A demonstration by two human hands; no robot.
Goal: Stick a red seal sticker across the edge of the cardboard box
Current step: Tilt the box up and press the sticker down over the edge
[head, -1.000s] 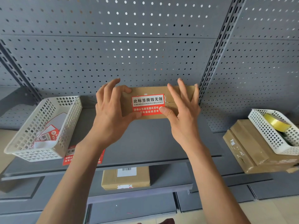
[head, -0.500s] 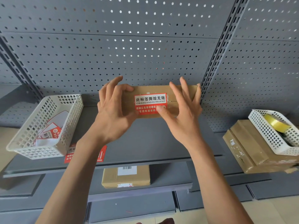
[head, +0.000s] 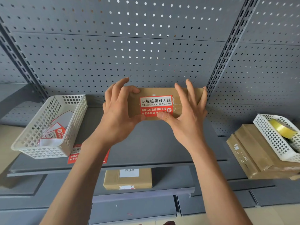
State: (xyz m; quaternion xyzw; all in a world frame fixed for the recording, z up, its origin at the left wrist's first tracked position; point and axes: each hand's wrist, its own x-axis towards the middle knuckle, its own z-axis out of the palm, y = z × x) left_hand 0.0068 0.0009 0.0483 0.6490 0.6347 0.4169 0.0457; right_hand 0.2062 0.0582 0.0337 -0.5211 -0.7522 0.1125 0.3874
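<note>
- Grey pegboard wall (head: 129,54) behind a grey shelf (head: 154,143).
- White perforated basket (head: 48,125) at left, holding sticker sheets (head: 55,133).
- Taped parcel (head: 128,178) on the lower shelf.
- Stacked cardboard boxes (head: 253,153) at right, bearing a white basket (head: 276,137) with a yellow tape roll (head: 282,129).

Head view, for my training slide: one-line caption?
Both hands, left hand and right hand, hold a cardboard box as the right thumb presses its red seal sticker.
</note>
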